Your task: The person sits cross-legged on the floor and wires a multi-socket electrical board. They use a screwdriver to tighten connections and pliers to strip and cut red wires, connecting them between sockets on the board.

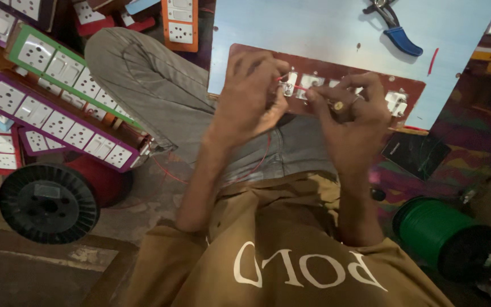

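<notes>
A dark red switchboard panel (370, 79) with several white switch modules lies on my lap, its back facing up. My left hand (251, 96) pinches a thin red wire (291, 85) at one white module (290, 84). Just to the right of that module, my right hand (350, 113) is closed on a small tool with a brass-coloured end (339, 106). A ring shows on one right finger. The fingertips of both hands hide the joint itself.
A light blue board (325, 28) lies beyond the panel with blue-handled pliers (396, 31) on it. Stacked switchboards with purple, green and orange frames (58, 108) sit at left. A red wire spool (52, 199) rests lower left, a green spool (444, 233) lower right, a black phone (416, 153) beside it.
</notes>
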